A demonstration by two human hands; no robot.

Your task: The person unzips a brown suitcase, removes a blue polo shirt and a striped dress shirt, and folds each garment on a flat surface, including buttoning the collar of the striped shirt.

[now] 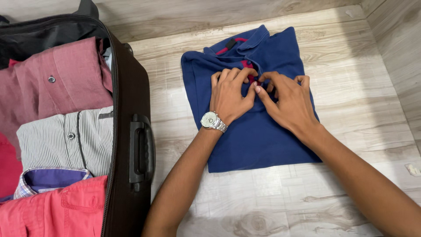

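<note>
Blue polo shirt is lying folded on the wooden floor, just beside the open suitcase. I am pinching its placket with my left hand and right hand, fingers together on cloth. Tugging unevenly could undo the fold.

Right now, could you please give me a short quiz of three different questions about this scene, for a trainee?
1. True or false: both hands rest on the folded blue polo shirt.
2. Which wrist carries the silver watch? A) left B) right C) neither
3. Fill in: the open suitcase lies to the person's ____ side.

Key:
1. True: the left hand and the right hand press on the shirt just below the collar.
2. A.
3. Left; it holds folded shirts, among them a striped shirt.
</note>
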